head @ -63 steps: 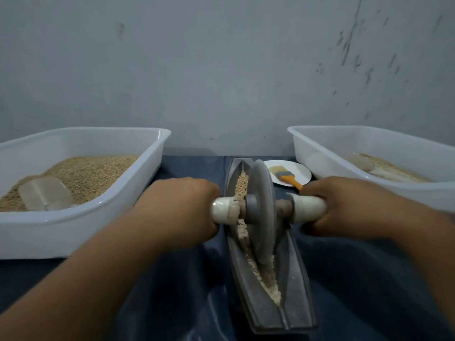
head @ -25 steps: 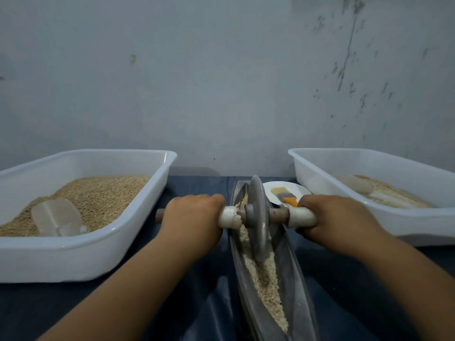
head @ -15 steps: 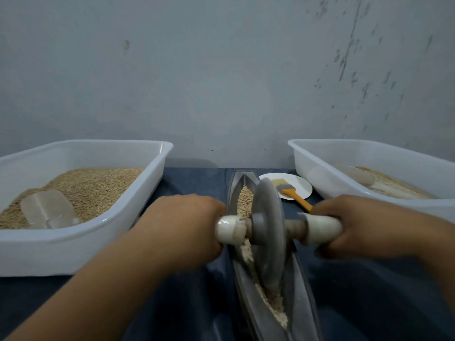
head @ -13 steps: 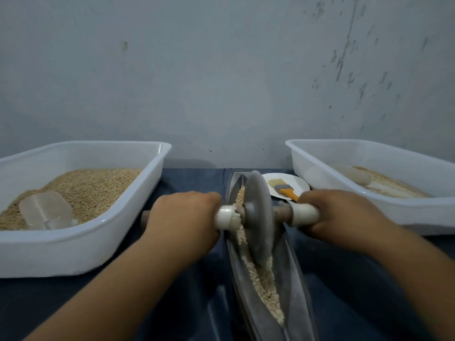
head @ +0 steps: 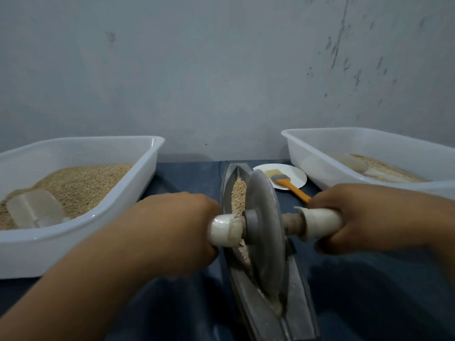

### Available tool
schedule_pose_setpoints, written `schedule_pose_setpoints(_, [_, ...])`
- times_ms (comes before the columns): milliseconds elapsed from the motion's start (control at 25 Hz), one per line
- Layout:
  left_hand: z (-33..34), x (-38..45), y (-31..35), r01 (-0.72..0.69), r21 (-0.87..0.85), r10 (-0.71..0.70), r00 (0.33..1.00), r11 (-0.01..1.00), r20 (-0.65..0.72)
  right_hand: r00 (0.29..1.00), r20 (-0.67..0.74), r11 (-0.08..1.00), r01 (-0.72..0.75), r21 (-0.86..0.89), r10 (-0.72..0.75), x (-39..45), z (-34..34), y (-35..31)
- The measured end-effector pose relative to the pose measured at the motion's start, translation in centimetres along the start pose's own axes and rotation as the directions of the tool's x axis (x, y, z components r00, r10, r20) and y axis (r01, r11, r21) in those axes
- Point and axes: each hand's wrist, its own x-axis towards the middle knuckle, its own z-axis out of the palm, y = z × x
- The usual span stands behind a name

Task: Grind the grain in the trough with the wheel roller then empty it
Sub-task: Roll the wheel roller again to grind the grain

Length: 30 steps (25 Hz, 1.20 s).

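A grey metal wheel roller (head: 264,232) stands upright in the long narrow metal trough (head: 299,291) at the table's middle. My left hand (head: 177,230) grips the white left handle (head: 224,230) of its axle. My right hand (head: 369,215) grips the white right handle (head: 320,222). Pale grain (head: 239,193) lies in the trough beyond the wheel, and a little shows beside the wheel's near edge.
A white tub (head: 81,217) with grain and a clear scoop (head: 34,207) stands at the left. Another white tub (head: 320,153) with ground grain is at the right. A white plate (head: 290,173) bearing an orange-handled brush (head: 288,184) lies behind the trough. A dark blue cloth covers the table.
Both hands have pulled the wheel back along the trough toward me, from its far part to its near part. More grain now shows beyond the wheel.
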Motion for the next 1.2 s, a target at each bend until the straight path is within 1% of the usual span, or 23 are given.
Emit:
schedule_pose_setpoints(40, [0.5,0.6,0.1,0.026,0.026,-0.024,0.998,0.999,-0.064,0.996,-0.084,1.0,-0.013,-0.025,0.011,1.0,0.8,-0.1])
schedule_pose_setpoints(80, [1.1,1.2,0.3,0.067,0.054,-0.059,0.988,0.996,-0.143,0.979,-0.202,0.997,-0.041,-0.064,0.027,2.1,1.6,-0.1])
schedule_pose_setpoints(120, [1.7,1.9,0.4,0.107,0.076,-0.088,0.972,0.991,-0.216,0.947,-0.32,0.991,-0.078,-0.11,0.039,3.2,2.3,-0.2])
schedule_pose_setpoints(160, [2.1,2.4,0.5,0.139,0.085,-0.112,0.958,0.987,-0.264,0.911,-0.41,0.983,-0.105,-0.152,0.034,4.1,2.8,-0.3])
schedule_pose_setpoints(200, [2.4,2.8,0.5,0.161,0.081,-0.132,0.949,0.984,-0.285,0.888,-0.46,0.977,-0.114,-0.182,0.018,4.8,3.3,-0.4])
schedule_pose_setpoints(240, [2.4,3.1,0.4,0.174,0.07,-0.147,0.947,0.982,-0.285,0.879,-0.477,0.974,-0.114,-0.194,0.008,5.1,3.4,-0.4])
schedule_pose_setpoints(280, [2.3,3.2,0.3,0.174,0.059,-0.153,0.953,0.983,-0.263,0.888,-0.459,0.976,-0.112,-0.189,0.013,5.0,3.2,-0.4])
schedule_pose_setpoints(320, [2.1,3.1,0.3,0.16,0.048,-0.145,0.963,0.986,-0.225,0.914,-0.404,0.98,-0.105,-0.171,0.028,4.4,2.9,-0.2])
schedule_pose_setpoints(400, [1.1,2.1,0.4,0.089,0.024,-0.084,0.986,0.996,-0.145,0.976,-0.211,0.991,-0.083,-0.102,0.06,2.4,1.7,0.1])
schedule_pose_setpoints(440, [0.6,1.3,0.5,0.045,0.018,-0.042,0.993,0.999,-0.112,0.992,-0.106,0.996,-0.069,-0.056,0.063,1.3,1.0,0.1])
schedule_pose_setpoints(480, [0.2,0.5,0.6,0.009,0.008,-0.008,0.997,1.0,-0.077,0.999,-0.016,0.999,-0.049,-0.019,0.049,0.2,0.3,-0.1])
schedule_pose_setpoints(520, [-0.2,-0.2,0.7,-0.013,-0.006,0.013,0.999,1.0,-0.04,0.999,0.041,1.0,-0.025,0.002,0.025,-0.6,-0.2,-0.2])
schedule_pose_setpoints(560, [-0.4,-0.5,0.7,-0.025,-0.013,0.025,1.0,1.0,-0.016,0.998,0.059,1.0,-0.005,0.008,0.005,-1.1,-0.5,-0.3])
schedule_pose_setpoints(640, [-0.2,-0.3,0.7,-0.009,0.005,0.01,1.0,1.0,-0.028,1.0,0.016,1.0,-0.001,-0.024,0.001,-0.5,-0.1,-0.7])
schedule_pose_setpoints(680, [0.2,0.2,0.7,0.018,0.028,-0.016,0.998,0.999,-0.067,0.998,-0.056,0.998,-0.015,-0.053,0.012,0.3,0.6,-0.9])
schedule_pose_setpoints(720, [0.7,0.8,0.7,0.051,0.048,-0.045,0.992,0.998,-0.122,0.986,-0.163,0.995,-0.04,-0.086,0.025,1.4,1.3,-0.9])
schedule_pose_setpoints(800, [1.7,2.0,0.9,0.106,0.067,-0.089,0.972,0.992,-0.216,0.933,-0.359,0.983,-0.086,-0.16,0.023,3.3,2.6,-1.1])
schedule_pose_setpoints(880, [2.3,2.8,0.8,0.129,0.061,-0.11,0.961,0.99,-0.253,0.899,-0.439,0.976,-0.087,-0.202,-0.011,4.5,3.4,-1.1])
schedule_pose_setpoints(960, [2.2,3.1,0.7,0.125,0.064,-0.106,0.965,0.99,-0.238,0.906,-0.423,0.981,-0.088,-0.171,0.007,4.3,3.2,-1.0])
schedule_pose_setpoints(1080, [1.0,1.7,0.8,0.068,0.029,-0.064,0.99,0.997,-0.127,0.973,-0.226,0.993,-0.067,-0.1,0.043,2.1,1.8,-0.7])
schedule_pose_setpoints(1160, [0.2,0.4,0.7,0.015,-0.001,-0.015,0.999,1.0,-0.029,0.995,-0.097,0.998,-0.026,-0.052,0.021,0.2,0.5,-0.9])
schedule_pose_setpoints(1200, [-0.3,-0.1,0.6,0.005,-0.018,-0.005,1.0,1.0,0.006,0.998,-0.062,0.999,-0.003,-0.048,0.0,-0.5,0.0,-0.9])
